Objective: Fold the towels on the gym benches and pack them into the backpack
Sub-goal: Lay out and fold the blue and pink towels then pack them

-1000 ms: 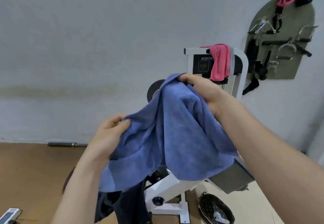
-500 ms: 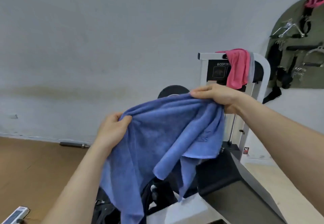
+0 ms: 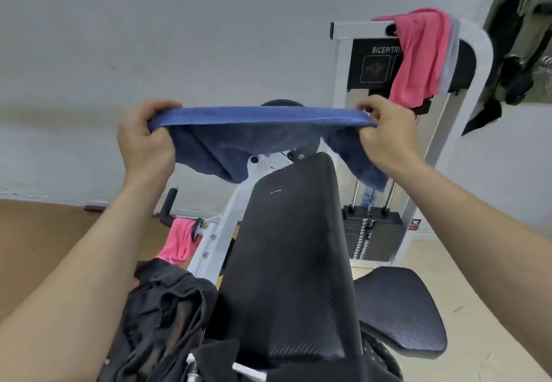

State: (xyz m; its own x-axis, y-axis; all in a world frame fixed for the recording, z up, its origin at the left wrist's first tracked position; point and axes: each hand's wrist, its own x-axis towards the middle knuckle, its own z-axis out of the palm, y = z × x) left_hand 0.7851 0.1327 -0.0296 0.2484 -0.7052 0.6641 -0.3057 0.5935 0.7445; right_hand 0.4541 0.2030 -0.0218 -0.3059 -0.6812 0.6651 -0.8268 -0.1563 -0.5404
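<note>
A blue towel point(image 3: 257, 130) is stretched flat between both hands above the black bench pad point(image 3: 295, 250). My left hand point(image 3: 145, 142) pinches its left edge and my right hand point(image 3: 385, 133) pinches its right edge, with loose corners hanging below. A pink towel point(image 3: 418, 56) hangs over the top of the white weight machine at the upper right. Another pink towel point(image 3: 179, 241) drapes on a white bar at the lower left of the bench. The black backpack point(image 3: 161, 316) lies open beside the bench at the bottom left.
The white weight machine point(image 3: 340, 61) with its weight stack point(image 3: 373, 232) stands behind the bench. A black seat pad point(image 3: 400, 307) sits at the right. An olive wall board with hanging attachments point(image 3: 525, 32) is at the far right. Wooden floor lies to the left.
My hands have moved apart and pulled the bunched blue towel taut and level. The view has tilted down, bringing the bench, the backpack and the lower pink towel into sight.
</note>
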